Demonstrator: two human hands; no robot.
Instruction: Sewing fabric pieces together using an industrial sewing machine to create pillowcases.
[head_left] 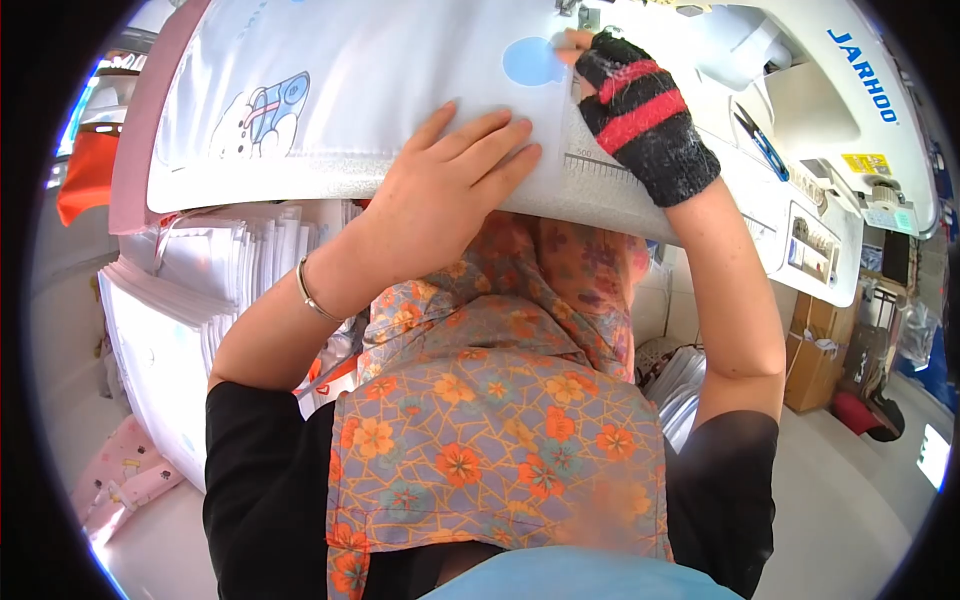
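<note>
A glossy white printed sheet (390, 60), with a cartoon figure and a blue oval on it, lies across the sewing machine's worktable. My left hand (450, 180) rests flat on its near part, fingers stretched and slightly spread. My right hand (640, 110) wears a black and red striped fingerless glove. Its bare fingertips are bent together at the sheet's right edge, close to the metal presser foot (588, 18) of the white sewing machine (810, 110). The glove hides part of that grip. A printed ruler scale (600, 162) shows on the table beside the right wrist.
Dark-handled thread snips (762, 145) lie on the machine bed to the right. Below the table's left side hang stacks of white sheets (180, 300); more sheets (680, 390) are by my right elbow. A cardboard box (815, 350) stands on the floor at right.
</note>
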